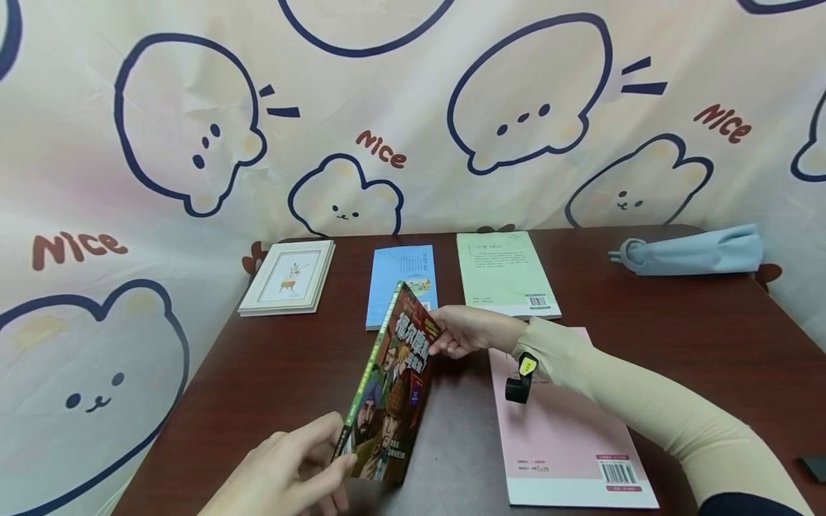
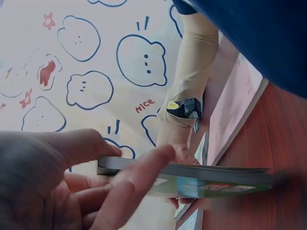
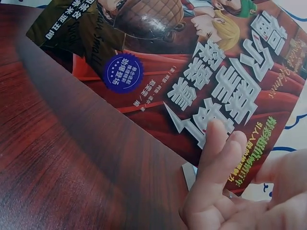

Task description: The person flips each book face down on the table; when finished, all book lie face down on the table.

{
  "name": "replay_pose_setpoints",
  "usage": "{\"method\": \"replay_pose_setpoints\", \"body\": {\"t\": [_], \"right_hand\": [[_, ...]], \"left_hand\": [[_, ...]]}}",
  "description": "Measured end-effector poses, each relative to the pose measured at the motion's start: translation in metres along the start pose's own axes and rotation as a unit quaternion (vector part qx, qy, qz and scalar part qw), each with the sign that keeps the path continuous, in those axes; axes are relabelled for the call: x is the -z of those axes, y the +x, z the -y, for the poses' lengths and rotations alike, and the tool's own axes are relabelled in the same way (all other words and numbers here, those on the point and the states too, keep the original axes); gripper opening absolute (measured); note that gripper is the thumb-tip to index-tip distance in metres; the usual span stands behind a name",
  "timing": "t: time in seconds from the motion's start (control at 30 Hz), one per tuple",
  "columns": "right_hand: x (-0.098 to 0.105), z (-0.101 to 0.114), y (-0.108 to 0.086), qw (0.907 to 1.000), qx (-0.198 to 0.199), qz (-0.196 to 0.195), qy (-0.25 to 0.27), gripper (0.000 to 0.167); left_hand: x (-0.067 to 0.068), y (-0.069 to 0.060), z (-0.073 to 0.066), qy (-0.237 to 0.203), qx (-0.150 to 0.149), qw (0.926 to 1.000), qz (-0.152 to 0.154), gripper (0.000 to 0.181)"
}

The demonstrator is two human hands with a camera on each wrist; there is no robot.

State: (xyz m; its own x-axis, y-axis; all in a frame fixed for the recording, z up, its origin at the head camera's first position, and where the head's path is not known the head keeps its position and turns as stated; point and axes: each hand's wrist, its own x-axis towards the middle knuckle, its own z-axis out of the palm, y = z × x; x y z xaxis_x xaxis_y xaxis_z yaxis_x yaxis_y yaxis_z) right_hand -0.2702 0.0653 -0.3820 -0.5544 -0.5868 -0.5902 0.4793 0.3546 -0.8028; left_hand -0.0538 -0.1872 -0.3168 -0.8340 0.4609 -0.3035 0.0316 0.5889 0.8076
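Note:
A dark illustrated book [image 1: 392, 387] with large silver characters on its cover is tilted up above the table, its green-yellow spine facing left. My left hand [image 1: 290, 466] pinches its near lower corner between thumb and fingers. At the far upper corner, my right hand [image 1: 467, 331] grips the edge. In the right wrist view the cover [image 3: 192, 76] fills the top, with fingertips [image 3: 216, 139] lying over its corner. The left wrist view shows the book [image 2: 192, 179] edge-on, held near one end by the left hand [image 2: 72, 182].
A pink book [image 1: 568, 430] lies under the right forearm. Behind are a blue book [image 1: 390, 279], a green book [image 1: 506, 272] and a white picture frame [image 1: 267, 283] at the left. A light blue folded umbrella [image 1: 703, 252] lies at the back right. A patterned curtain [image 1: 413, 107] hangs behind the table.

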Motion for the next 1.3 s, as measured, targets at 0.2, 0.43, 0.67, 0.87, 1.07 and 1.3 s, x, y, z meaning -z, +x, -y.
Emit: {"method": "replay_pose_setpoints", "body": {"t": [0.2, 0.43, 0.67, 0.87, 1.07, 1.3], "right_hand": [[-0.0015, 0.0014, 0.0008, 0.9999, 0.009, 0.002, -0.007, 0.034], [-0.0013, -0.0002, 0.0031, 0.9999, 0.004, -0.006, -0.01, 0.034], [-0.0005, 0.0019, 0.0006, 0.9998, 0.009, 0.003, -0.018, 0.037], [0.0001, 0.0005, 0.0003, 0.9998, 0.01, 0.006, -0.019, 0.037], [-0.0004, -0.0006, 0.0015, 0.9997, 0.0, -0.001, -0.022, 0.035], [-0.0019, -0.0007, 0.0028, 0.9995, -0.002, -0.019, -0.024, 0.033]], "left_hand": [[-0.0002, 0.0004, -0.0011, 0.024, -0.005, 0.9996, -0.011, 0.025], [-0.0028, -0.0003, -0.0022, 0.074, -0.026, 0.9964, -0.032, 0.018], [-0.0074, -0.0015, -0.0058, 0.17, -0.041, 0.9795, -0.101, 0.019], [-0.009, -0.0018, -0.0041, 0.217, -0.051, 0.968, -0.115, 0.024], [-0.0084, -0.0006, -0.0036, 0.203, -0.022, 0.9753, -0.084, 0.018], [-0.0085, -0.0004, -0.0034, 0.228, -0.043, 0.9703, -0.07, 0.015]]}}
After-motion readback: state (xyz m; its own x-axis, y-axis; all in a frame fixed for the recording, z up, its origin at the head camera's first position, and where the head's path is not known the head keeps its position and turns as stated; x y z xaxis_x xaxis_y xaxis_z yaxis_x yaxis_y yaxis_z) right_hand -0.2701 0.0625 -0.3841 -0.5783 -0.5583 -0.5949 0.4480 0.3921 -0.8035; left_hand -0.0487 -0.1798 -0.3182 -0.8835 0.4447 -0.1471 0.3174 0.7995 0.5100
